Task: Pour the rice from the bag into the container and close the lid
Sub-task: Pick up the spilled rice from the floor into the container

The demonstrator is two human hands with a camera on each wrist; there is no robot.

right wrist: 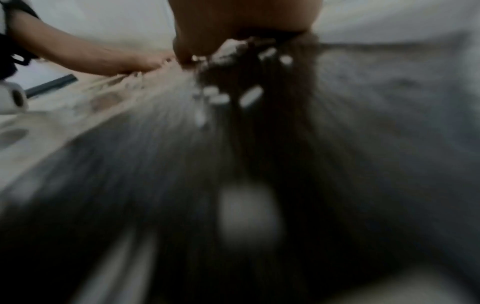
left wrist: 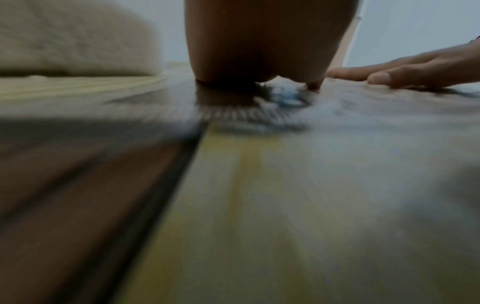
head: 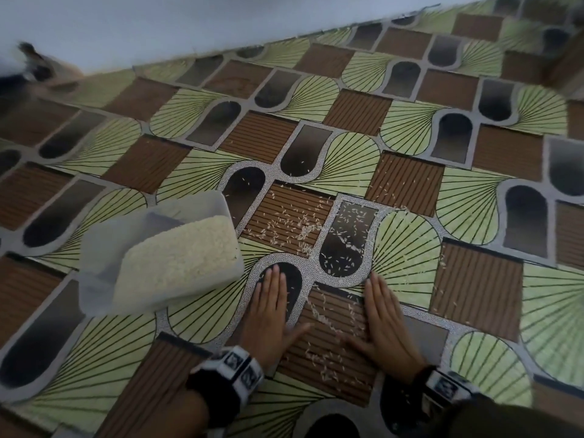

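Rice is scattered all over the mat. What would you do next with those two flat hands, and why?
Probably slide the left hand and right hand toward each other, sweeping the spilled grains between them into one heap. Both palms lie flat on the mat, and the container of rice sits open, with no lid on it.

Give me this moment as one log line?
left hand: flat on floor | right hand: flat on floor | spilled rice between | container: full, lidless
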